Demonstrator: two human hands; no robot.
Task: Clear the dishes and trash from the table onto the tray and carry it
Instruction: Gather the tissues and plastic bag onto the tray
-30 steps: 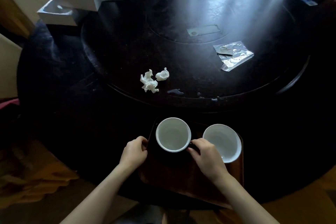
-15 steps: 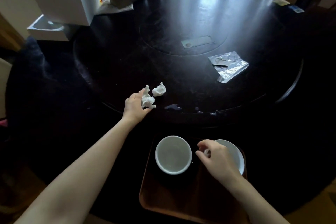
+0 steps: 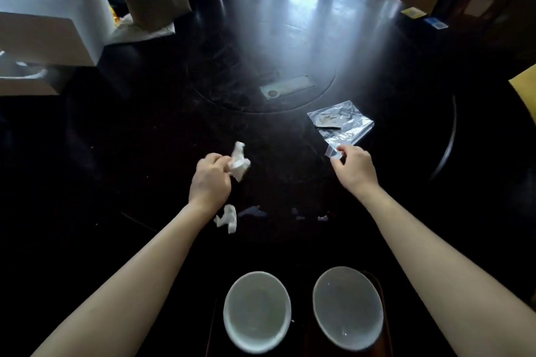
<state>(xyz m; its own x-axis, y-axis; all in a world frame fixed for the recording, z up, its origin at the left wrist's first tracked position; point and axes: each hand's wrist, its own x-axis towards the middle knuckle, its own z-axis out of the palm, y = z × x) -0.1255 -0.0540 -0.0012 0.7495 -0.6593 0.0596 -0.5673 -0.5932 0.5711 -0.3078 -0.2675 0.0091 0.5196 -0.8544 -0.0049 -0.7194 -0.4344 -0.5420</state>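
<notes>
**Head view: both hands on the trash, bowls already on the tray**

Landmark is the tray (image 3: 380, 284) at the near table edge, holding two white bowls, left bowl (image 3: 257, 311) and right bowl (image 3: 348, 307), side by side. Beyond the tray, the left hand (image 3: 210, 180) pinches a crumpled tissue (image 3: 239, 161), lifted a bit. A second tissue wad (image 3: 226, 219) lies on the dark table (image 3: 145, 139) between that hand and the tray. Farther out to the right, the right hand (image 3: 355, 166) pinches the near corner of a clear plastic wrapper (image 3: 342, 124), which otherwise lies flat. White boxes (image 3: 49, 17) sit far left.
</notes>
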